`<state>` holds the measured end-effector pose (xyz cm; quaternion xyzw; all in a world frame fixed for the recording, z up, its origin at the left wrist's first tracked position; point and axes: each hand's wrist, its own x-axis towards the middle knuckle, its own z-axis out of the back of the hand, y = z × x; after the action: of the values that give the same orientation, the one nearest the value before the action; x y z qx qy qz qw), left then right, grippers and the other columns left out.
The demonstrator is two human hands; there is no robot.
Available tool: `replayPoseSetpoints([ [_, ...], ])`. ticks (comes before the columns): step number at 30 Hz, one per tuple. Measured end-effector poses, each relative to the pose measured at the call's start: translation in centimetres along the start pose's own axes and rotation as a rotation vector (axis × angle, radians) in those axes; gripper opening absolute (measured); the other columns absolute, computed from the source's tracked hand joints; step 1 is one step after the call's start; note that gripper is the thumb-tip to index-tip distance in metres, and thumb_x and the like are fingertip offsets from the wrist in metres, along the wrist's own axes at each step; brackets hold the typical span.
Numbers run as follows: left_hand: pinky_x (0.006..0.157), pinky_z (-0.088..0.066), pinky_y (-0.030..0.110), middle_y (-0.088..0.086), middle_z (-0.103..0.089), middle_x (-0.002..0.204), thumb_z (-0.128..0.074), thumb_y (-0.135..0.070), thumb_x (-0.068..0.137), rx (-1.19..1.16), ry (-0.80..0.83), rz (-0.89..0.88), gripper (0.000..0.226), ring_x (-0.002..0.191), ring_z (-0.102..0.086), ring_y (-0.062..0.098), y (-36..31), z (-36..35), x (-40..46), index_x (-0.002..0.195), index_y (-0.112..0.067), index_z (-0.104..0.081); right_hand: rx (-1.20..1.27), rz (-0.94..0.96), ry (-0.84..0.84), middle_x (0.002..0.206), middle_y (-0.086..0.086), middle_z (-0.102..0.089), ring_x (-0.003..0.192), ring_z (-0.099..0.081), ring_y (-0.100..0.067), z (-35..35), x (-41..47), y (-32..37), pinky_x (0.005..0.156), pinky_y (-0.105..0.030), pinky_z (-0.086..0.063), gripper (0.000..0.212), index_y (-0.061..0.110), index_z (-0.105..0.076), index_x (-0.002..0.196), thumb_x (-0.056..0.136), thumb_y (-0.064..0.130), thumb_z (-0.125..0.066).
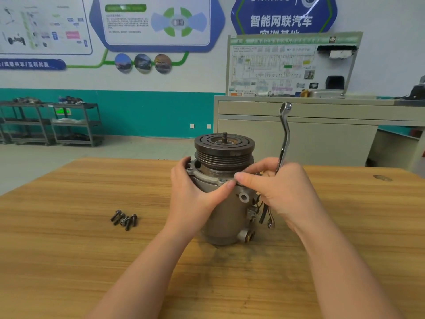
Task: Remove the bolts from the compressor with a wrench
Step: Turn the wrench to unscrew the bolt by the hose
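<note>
The right hand (285,192) grips a wrench (284,143) in its curled fingers while its thumb and forefinger pinch at the rim of the compressor (227,210). The left hand (195,192) wraps the compressor's left flank, thumb lying across the front flange.

The wrench stands nearly upright, its ring end topmost, its lower end showing below the palm beside the black wires on the compressor's right side. The compressor stands on end near the middle of the wooden table (69,249), long axis vertical, the dark grooved pulley (224,146) on top with its threaded shaft pointing up.

A small heap of loose bolts (124,219) lies on the table, well apart to the left. Bare tabletop stretches to the left, right and near side; the far edge runs just behind the compressor.

Beyond are a grey cabinet (299,130), a dark shelving rack (53,123) and wall posters; one blue sign (282,17) reads "LYNK&CO" and "智能网联汽车".
</note>
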<state>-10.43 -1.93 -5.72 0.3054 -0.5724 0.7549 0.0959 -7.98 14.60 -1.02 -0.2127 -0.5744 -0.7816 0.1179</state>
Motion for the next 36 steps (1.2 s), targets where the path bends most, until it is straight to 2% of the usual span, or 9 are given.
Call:
replayPoseSetpoints([
  [5, 0.080, -0.028, -0.010, -0.028, -0.034, 0.118, -0.071, -0.075, 0.044, -0.015, -0.001, -0.001, 0.121, 0.104, -0.029, -0.036, -0.06, -0.05, 0.01, 0.145, -0.020, -0.031, 0.064, -0.012, 0.056, 0.036, 0.015, -0.038, 0.034, -0.038, -0.001, 0.04, 0.13, -0.43, 0.042, -0.015, -0.030, 0.006, 0.017, -0.071, 0.077, 0.079, 0.017, -0.077],
  [9, 0.079, -0.028, -0.010, -0.027, -0.035, 0.117, -0.075, -0.071, 0.047, -0.022, -0.003, -0.008, 0.118, 0.103, -0.029, -0.036, 0.12, -0.15, -0.01, 0.144, -0.019, -0.032, 0.052, -0.001, 0.029, 0.037, 0.014, -0.041, 0.036, -0.042, -0.001, -0.25, 0.19, -0.53, 0.040, -0.016, -0.034, 0.022, 0.014, -0.063, 0.078, 0.075, 0.024, -0.082],
  [13, 0.080, -0.029, -0.010, -0.025, -0.036, 0.119, -0.072, -0.073, 0.046, -0.024, 0.008, -0.005, 0.118, 0.105, -0.030, -0.035, 0.17, -0.11, 0.06, 0.144, -0.021, -0.032, 0.098, -0.007, 0.057, 0.038, 0.013, -0.035, 0.035, -0.034, -0.005, -0.21, 0.29, -0.70, 0.043, -0.021, -0.030, 0.008, 0.014, -0.067, 0.079, 0.081, 0.012, -0.075],
  [18, 0.080, -0.027, -0.011, -0.018, -0.038, 0.122, -0.072, -0.074, 0.046, -0.019, 0.004, -0.011, 0.120, 0.104, -0.029, -0.036, 0.28, -0.22, 0.10, 0.145, -0.020, -0.032, 0.063, 0.024, 0.019, 0.036, 0.013, -0.039, 0.036, -0.040, -0.001, -0.34, 0.23, -0.65, 0.041, -0.017, -0.034, 0.021, 0.014, -0.063, 0.079, 0.077, 0.024, -0.081],
  [22, 0.080, -0.025, -0.012, -0.020, -0.036, 0.120, -0.080, -0.069, 0.050, -0.013, 0.015, -0.021, 0.118, 0.103, -0.027, -0.038, 0.51, -0.19, 0.15, 0.146, -0.018, -0.031, 0.066, 0.029, 0.051, 0.037, 0.014, -0.039, 0.037, -0.039, -0.002, -0.15, 0.21, -0.68, 0.046, -0.020, -0.032, 0.007, 0.017, -0.070, 0.080, 0.081, 0.012, -0.075],
  [27, 0.079, -0.027, -0.011, -0.024, -0.036, 0.119, -0.073, -0.072, 0.048, -0.026, 0.006, -0.022, 0.116, 0.103, -0.028, -0.037, 0.50, -0.25, 0.08, 0.144, -0.021, -0.032, 0.057, 0.031, 0.040, 0.039, 0.012, -0.037, 0.040, -0.038, -0.006, -0.26, 0.25, -0.71, 0.043, -0.021, -0.034, 0.020, 0.015, -0.064, 0.082, 0.077, 0.025, -0.080],
  [29, 0.080, -0.027, -0.011, -0.020, -0.037, 0.121, -0.076, -0.068, 0.051, -0.018, 0.005, -0.024, 0.115, 0.103, -0.028, -0.037, 0.57, -0.25, 0.12, 0.145, -0.019, -0.031, 0.045, 0.020, 0.044, 0.038, 0.013, -0.038, 0.038, -0.039, -0.003, -0.18, 0.25, -0.71, 0.044, -0.021, -0.034, 0.013, 0.015, -0.066, 0.080, 0.079, 0.020, -0.078],
  [32, 0.080, -0.026, -0.011, -0.028, -0.035, 0.118, -0.078, -0.065, 0.052, -0.021, 0.007, -0.025, 0.112, 0.103, -0.028, -0.037, 0.54, -0.24, 0.08, 0.144, -0.022, -0.032, 0.085, 0.029, 0.061, 0.038, 0.013, -0.038, 0.037, -0.036, -0.005, -0.17, 0.17, -0.74, 0.045, -0.022, -0.031, 0.007, 0.018, -0.069, 0.080, 0.083, 0.011, -0.070],
  [36, 0.080, -0.026, -0.011, -0.030, -0.033, 0.118, -0.072, -0.074, 0.046, -0.036, -0.008, -0.019, 0.106, 0.104, -0.029, -0.037, 0.35, -0.24, -0.03, 0.135, -0.033, -0.029, 0.078, 0.035, 0.031, 0.038, 0.012, -0.038, 0.038, -0.037, -0.006, -0.29, 0.26, -0.86, 0.045, -0.024, -0.033, 0.019, 0.015, -0.063, 0.081, 0.079, 0.026, -0.079],
])
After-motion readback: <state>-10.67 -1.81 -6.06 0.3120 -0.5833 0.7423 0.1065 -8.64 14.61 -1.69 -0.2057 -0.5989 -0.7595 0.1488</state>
